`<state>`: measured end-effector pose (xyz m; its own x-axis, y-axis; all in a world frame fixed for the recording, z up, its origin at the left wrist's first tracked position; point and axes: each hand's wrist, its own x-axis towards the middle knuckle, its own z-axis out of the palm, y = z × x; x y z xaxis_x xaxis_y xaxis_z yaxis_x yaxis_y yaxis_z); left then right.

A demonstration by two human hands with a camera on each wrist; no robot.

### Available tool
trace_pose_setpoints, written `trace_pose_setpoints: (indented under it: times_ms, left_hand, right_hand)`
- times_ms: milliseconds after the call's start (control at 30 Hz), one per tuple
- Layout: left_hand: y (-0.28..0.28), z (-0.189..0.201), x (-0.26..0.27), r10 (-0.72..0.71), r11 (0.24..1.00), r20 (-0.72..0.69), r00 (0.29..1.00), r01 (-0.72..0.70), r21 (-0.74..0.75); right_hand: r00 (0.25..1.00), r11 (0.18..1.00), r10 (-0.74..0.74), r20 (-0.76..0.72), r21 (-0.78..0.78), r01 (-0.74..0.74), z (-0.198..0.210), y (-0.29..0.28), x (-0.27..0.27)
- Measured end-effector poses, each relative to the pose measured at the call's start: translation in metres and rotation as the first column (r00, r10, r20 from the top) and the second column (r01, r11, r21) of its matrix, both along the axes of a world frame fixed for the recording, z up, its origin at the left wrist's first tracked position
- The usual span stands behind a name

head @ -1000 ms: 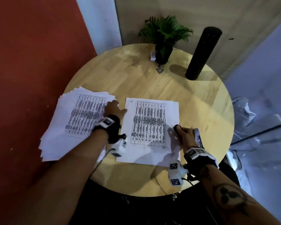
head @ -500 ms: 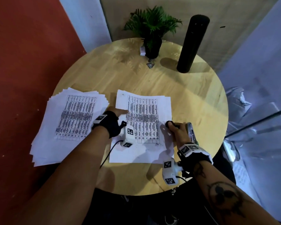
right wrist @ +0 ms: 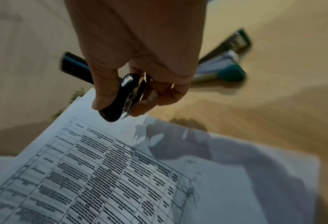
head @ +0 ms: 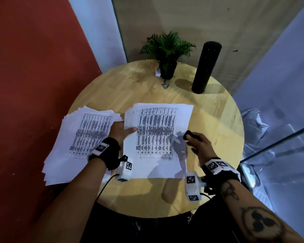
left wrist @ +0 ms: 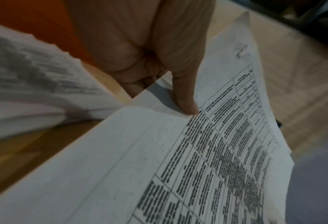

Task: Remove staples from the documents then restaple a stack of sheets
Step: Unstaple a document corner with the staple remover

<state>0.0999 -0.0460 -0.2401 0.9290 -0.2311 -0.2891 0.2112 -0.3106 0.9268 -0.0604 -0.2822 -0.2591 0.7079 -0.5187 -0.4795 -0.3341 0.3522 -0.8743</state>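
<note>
Since the earlier frame the left hand has shifted off the loose pile of sheets and onto the near-left edge of the stapled document, lifting that edge, while the right hand has risen from beside the stapler with the staple remover in it.

Left of the document, the pile lies fanned on the round surface, touching nothing but the forearm above it; at the document's left edge the thumb presses on top and the fingers curl beneath, so the page is pinched and slightly raised; its stapled corner, the far-left one, shows a small dark mark in the left wrist view, though blur hides whether a staple sits there. Right of the document the right hand's fingers are closed round the remover, claws pointing down over the page's right margin; the stapler lies further right, apart from the hand.

Judged step: staple removal just beginning. Next, probably, the remover must cross to the far-left corner, and the left hand must hold that corner flat and steady.
</note>
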Motion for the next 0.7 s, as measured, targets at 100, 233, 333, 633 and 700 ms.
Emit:
trace_pose_setpoints:
  times_ms: [100,233,333,633,700]
  left_hand:
    - [0.009,0.027,-0.007,-0.011,0.993,0.053,0.999,0.017,-0.113]
    - [0.018,0.064,-0.016,-0.026,0.981,0.182,0.983,0.06,-0.186]
    - [0.027,0.085,-0.015,-0.073,0.977,0.259,0.963,0.122,-0.177]
    - [0.044,0.164,-0.03,-0.139,0.957,0.385,0.912,0.224,-0.184]
    - [0.042,0.187,-0.033,-0.027,0.972,0.527,0.85,0.146,-0.186]
  right_hand:
    - [0.982,0.977,0.139,0.129,-0.18,-0.115,0.053,-0.001,0.004]
    - [0.906,0.713,0.398,0.147,-0.67,-0.205,0.118,-0.004,0.015]
    - [0.838,0.298,0.541,-0.065,-0.917,-0.263,0.161,-0.001,0.02]
    - [0.786,0.246,0.608,-0.111,-0.915,-0.319,0.24,0.012,0.013]
    - [0.762,0.235,0.64,-0.094,-0.921,-0.311,0.253,0.015,0.008]
